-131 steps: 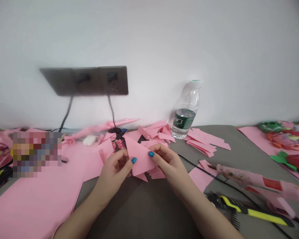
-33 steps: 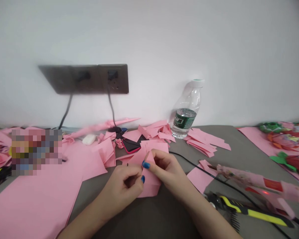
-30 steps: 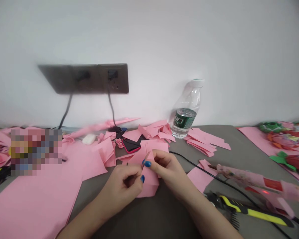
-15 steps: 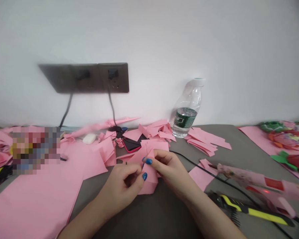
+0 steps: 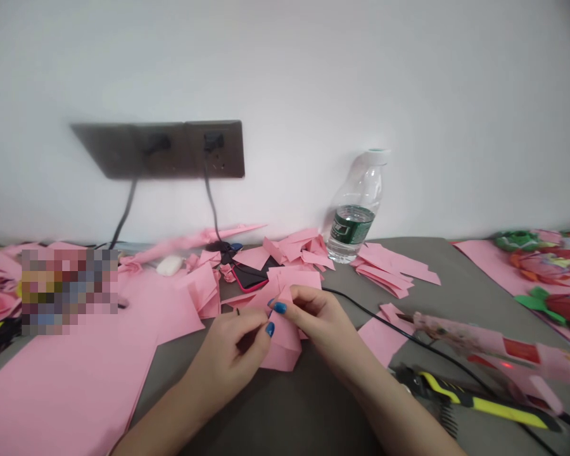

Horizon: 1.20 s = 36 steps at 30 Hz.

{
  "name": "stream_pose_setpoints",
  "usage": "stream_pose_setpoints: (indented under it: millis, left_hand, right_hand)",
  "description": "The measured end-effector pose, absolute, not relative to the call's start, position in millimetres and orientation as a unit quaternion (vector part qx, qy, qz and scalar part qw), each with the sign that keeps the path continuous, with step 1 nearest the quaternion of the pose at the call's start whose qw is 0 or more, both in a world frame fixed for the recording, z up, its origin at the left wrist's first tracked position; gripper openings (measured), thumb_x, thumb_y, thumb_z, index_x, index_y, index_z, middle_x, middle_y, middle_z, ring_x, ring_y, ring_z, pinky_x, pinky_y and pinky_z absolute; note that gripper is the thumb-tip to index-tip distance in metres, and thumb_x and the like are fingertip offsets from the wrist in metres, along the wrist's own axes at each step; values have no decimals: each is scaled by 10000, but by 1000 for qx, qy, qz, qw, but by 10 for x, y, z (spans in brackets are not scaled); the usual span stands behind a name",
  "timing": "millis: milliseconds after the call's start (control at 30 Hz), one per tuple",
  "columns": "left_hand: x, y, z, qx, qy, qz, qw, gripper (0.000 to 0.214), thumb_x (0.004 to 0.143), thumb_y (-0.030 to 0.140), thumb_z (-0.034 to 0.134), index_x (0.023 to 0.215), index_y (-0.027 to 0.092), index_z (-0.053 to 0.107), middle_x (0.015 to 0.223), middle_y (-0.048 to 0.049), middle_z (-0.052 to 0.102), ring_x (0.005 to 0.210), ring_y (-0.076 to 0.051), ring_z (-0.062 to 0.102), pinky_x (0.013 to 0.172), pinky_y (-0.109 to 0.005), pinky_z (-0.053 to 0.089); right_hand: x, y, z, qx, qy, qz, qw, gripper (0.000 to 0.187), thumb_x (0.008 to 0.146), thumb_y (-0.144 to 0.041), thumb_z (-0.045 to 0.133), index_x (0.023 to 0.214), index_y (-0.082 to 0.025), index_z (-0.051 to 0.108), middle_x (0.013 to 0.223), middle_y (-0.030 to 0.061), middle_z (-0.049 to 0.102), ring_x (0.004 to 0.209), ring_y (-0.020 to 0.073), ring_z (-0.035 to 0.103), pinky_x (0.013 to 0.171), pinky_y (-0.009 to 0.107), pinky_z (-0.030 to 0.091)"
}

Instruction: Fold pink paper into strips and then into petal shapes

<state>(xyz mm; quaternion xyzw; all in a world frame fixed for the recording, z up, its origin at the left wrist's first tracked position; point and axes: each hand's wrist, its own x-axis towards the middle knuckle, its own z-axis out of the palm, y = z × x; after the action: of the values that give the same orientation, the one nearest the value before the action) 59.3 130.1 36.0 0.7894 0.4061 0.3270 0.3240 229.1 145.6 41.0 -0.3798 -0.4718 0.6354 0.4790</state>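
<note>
A folded piece of pink paper (image 5: 284, 345) is held between my hands above the grey table. My right hand (image 5: 316, 320) pinches its upper edge between thumb and finger. Close beside it, my left hand (image 5: 237, 345) is curled, thumb against forefinger, at the paper's left edge. The exact fold under the fingertips is hidden by them. Behind the hands lie loose pink paper pieces (image 5: 297, 247) and a dark phone with a red-pink edge (image 5: 251, 277), partly covered by paper.
Left is a large pink paper stack (image 5: 76, 380). A water bottle (image 5: 354, 221) leans at the wall. Right are a pink glue gun (image 5: 498, 348) with a red light, yellow-black pliers (image 5: 494, 405), a black cable (image 5: 384, 315) and paper flowers (image 5: 551, 266). A socket panel (image 5: 171, 149) is on the wall.
Both hands stay pinched at the paper and have shifted very slightly left. The left thumb has moved a little lower and left along the edge. Other things look the same.
</note>
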Motion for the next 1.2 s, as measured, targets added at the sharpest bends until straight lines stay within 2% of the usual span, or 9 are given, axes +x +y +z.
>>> stream_pose_setpoints:
  millis: [167, 333, 467, 633, 800, 933, 1033, 1100, 1200]
  left_hand:
    - [603, 1290, 386, 791, 409, 326, 318, 343, 940, 154, 423, 633, 219, 288, 580, 65, 299, 517, -104, 322, 509, -265, 228]
    - [608, 1278, 389, 794, 402, 330, 314, 342, 943, 152, 425, 633, 215, 294, 583, 63, 298, 520, -103, 326, 511, -262, 237]
    - [610, 1265, 389, 794, 402, 332, 314, 341, 943, 147, 430, 634, 211, 300, 588, 62, 305, 527, -104, 336, 513, -261, 247]
    - [610, 1260, 392, 794, 403, 331, 312, 336, 942, 144, 425, 634, 210, 305, 588, 61, 317, 529, -104, 348, 516, -258, 264]
    - [640, 1260, 396, 806, 395, 328, 295, 329, 931, 126, 415, 637, 212, 293, 573, 61, 330, 531, -107, 375, 520, -253, 277]
    - [645, 1246, 401, 817, 395, 325, 266, 320, 921, 117, 427, 636, 212, 317, 578, 60, 355, 532, -106, 389, 518, -245, 283]
    - [620, 1246, 403, 817, 401, 338, 241, 300, 928, 119, 439, 655, 212, 357, 592, 60, 368, 537, -106, 391, 522, -242, 284]
    - [592, 1251, 398, 805, 414, 352, 239, 294, 949, 142, 445, 670, 212, 388, 609, 54, 390, 549, -112, 405, 529, -248, 290]
    - [550, 1260, 389, 770, 423, 381, 289, 301, 1005, 239, 427, 708, 207, 467, 638, 34, 451, 584, -130, 455, 553, -258, 332]
  right_hand:
    - [2294, 1448, 356, -388, -448, 628, 504, 327, 734, -446, 829, 671, -180, 649, 617, -49, 511, 548, 93, 380, 510, 226, 298]
    - [2286, 1424, 318, -334, -409, 681, 508, 269, 822, -449, 762, 742, -197, 712, 729, 4, 649, 660, 142, 560, 630, 252, 440]
    - [2259, 1397, 321, -289, -375, 714, 516, 214, 868, -423, 725, 811, -217, 720, 807, 11, 699, 729, 149, 623, 674, 242, 466]
    - [2248, 1395, 331, -269, -362, 725, 521, 199, 875, -410, 716, 835, -215, 719, 792, 12, 701, 767, 157, 639, 694, 242, 480]
    - [2289, 1434, 314, -321, -393, 687, 521, 237, 836, -445, 754, 843, -211, 714, 740, 5, 691, 659, 148, 616, 615, 250, 458]
    - [2327, 1474, 293, -347, -412, 643, 545, 230, 774, -395, 820, 736, -203, 700, 686, -3, 683, 668, 156, 612, 681, 283, 478]
    - [2347, 1490, 288, -359, -404, 632, 555, 215, 746, -392, 839, 757, -207, 731, 747, 5, 705, 724, 158, 615, 705, 282, 471]
    - [2354, 1490, 301, -362, -408, 632, 551, 213, 723, -374, 858, 794, -211, 740, 781, 1, 702, 739, 152, 603, 706, 273, 461]
    - [2356, 1473, 339, -359, -381, 680, 514, 245, 727, -368, 860, 825, -210, 700, 732, -27, 654, 652, 120, 555, 615, 235, 423]
